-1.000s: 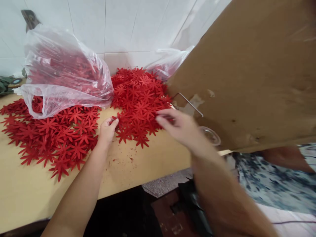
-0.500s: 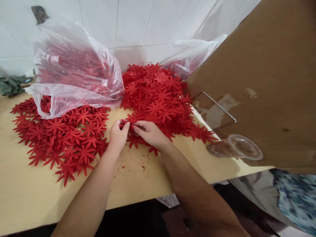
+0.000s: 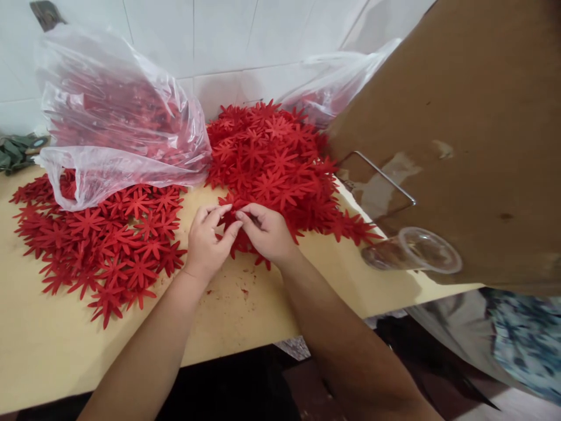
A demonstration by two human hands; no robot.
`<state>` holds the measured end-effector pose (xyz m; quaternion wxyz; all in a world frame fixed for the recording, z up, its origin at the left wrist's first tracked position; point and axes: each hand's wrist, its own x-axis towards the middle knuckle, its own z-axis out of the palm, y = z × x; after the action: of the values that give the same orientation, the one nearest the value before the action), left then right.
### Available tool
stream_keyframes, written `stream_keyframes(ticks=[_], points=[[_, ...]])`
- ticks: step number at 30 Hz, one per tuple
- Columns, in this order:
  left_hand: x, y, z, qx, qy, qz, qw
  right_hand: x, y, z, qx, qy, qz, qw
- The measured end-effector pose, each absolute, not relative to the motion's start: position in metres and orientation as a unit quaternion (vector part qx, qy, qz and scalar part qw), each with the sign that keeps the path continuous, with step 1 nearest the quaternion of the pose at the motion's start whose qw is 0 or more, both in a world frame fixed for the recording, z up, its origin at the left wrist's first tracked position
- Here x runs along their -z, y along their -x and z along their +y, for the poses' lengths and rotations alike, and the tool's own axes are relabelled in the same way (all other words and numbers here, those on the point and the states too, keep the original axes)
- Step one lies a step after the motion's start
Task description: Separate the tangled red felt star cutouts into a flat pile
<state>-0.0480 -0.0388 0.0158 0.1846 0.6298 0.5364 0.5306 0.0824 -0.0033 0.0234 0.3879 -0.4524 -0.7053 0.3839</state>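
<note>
Red star-shaped pieces lie in a left pile point(image 3: 109, 240) and a taller right pile point(image 3: 272, 158). At the near edge of the right pile, my left hand point(image 3: 210, 237) has its thumb and fingers curved, with a gap between them and red behind. My right hand point(image 3: 267, 231) touches or nearly touches it, thumb and forefinger pinched together at a red piece. What exactly lies between the fingertips is small and partly hidden by the fingers.
A clear plastic bag point(image 3: 127, 128) of red pieces rests behind the left pile. Another bag point(image 3: 324, 88) stands at the wall. On the right are a cardboard box point(image 3: 473, 146) with a metal handle and a tipped clear cup point(image 3: 412, 251). Red scraps dot the table point(image 3: 228, 327).
My left hand's fingers have spread from a pinch into a wider curve. My right hand stays pinched close by. The whole view has shifted slightly, with the piles appearing further left and up.
</note>
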Motion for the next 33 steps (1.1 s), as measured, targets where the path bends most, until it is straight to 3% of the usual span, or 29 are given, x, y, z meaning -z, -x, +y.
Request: stream_keyframes(ticks=[7,12,15,18,24,29,31,33], points=[[-0.011,0.049,-0.031,-0.574,-0.552,0.554,0.245,-0.021,-0.082,-0.006,-0.376,0.431,-0.734,0.367],[-0.011,0.048,-0.027,-0.66,-0.354,0.518,0.413,-0.025,-0.081,-0.008,-0.442,0.393,-0.711,0.38],[-0.011,0.059,-0.023,-0.695,-0.226,0.505,0.46,-0.026,-0.081,-0.007,-0.485,0.383,-0.68,0.395],[-0.011,0.07,-0.019,-0.698,-0.195,0.507,0.466,-0.026,-0.081,-0.006,-0.506,0.39,-0.646,0.417],[-0.016,0.062,-0.022,-0.666,-0.343,0.496,0.44,-0.026,-0.082,-0.006,-0.547,0.393,-0.621,0.401],[-0.02,0.072,-0.02,-0.712,-0.297,0.491,0.403,-0.024,-0.081,-0.012,-0.562,0.353,-0.693,0.283],[-0.021,0.076,-0.02,-0.713,-0.296,0.493,0.402,-0.021,-0.079,-0.013,-0.526,0.352,-0.726,0.269],[-0.022,0.073,-0.023,-0.695,-0.326,0.501,0.4,-0.018,-0.077,-0.014,-0.437,0.368,-0.756,0.319]])
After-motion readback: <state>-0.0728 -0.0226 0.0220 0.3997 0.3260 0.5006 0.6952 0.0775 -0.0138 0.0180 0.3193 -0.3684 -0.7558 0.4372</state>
